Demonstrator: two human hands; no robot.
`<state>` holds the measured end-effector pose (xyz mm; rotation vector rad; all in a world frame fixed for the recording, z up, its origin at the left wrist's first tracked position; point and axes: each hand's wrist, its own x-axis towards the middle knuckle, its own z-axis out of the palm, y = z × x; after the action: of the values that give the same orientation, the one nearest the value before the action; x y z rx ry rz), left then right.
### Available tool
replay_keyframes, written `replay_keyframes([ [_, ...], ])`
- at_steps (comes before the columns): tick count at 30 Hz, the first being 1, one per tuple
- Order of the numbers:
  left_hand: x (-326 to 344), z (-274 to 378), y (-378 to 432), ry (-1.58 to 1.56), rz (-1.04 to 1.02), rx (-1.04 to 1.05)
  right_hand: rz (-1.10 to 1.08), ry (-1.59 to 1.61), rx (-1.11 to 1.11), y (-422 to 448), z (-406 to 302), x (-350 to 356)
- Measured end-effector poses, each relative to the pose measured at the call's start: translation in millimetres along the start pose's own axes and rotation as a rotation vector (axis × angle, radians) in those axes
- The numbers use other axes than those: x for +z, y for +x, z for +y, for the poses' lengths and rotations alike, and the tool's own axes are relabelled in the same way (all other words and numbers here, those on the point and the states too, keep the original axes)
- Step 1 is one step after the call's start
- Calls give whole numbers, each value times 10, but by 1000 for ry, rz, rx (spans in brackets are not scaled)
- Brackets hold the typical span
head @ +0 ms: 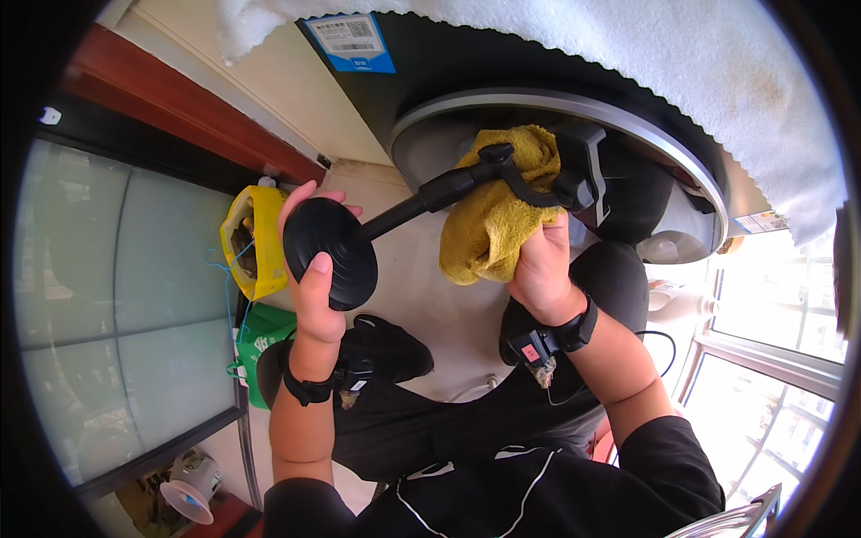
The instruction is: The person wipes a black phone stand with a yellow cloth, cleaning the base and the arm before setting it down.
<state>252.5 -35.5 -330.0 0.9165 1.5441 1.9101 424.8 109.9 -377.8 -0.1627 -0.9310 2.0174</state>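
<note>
My left hand (313, 289) grips the round black base of a black phone or tablet stand (403, 214), its thumb on the ribbed disc and its fingers behind. The stand's pole slants up to the right, ending in a curved arm and a clamp-like holder (584, 178). My right hand (546, 272) holds a mustard-yellow cloth (494, 235), bunched under and behind the upper pole and curved arm. The fingers of my right hand are partly hidden by the cloth. Both wrists wear black straps with small devices.
Ahead stands a front-loading washing machine (437, 50) with a round door, a white towel (605, 27) draped over it. On the left are a yellow bag (269, 242), a green bag (266, 336), blue hangers and a frosted glass door (128, 269). A white bottle (676, 302) stands near the right-hand window.
</note>
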Motion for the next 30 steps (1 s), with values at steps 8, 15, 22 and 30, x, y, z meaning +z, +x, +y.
replay_keyframes([
  [8, 18, 25, -19, -340, -10, -525, -38, -172, -106, -6, 3, -44],
  [15, -97, 97, 19, -361, -108, -648, -13, -171, 23, 9, -152, -20],
  [22, -126, 141, 31, -359, -113, -628, -66, -311, 115, -1, -192, -267],
  [30, -100, 158, 32, -311, -84, -646, -26, -59, 128, -35, -192, -170],
])
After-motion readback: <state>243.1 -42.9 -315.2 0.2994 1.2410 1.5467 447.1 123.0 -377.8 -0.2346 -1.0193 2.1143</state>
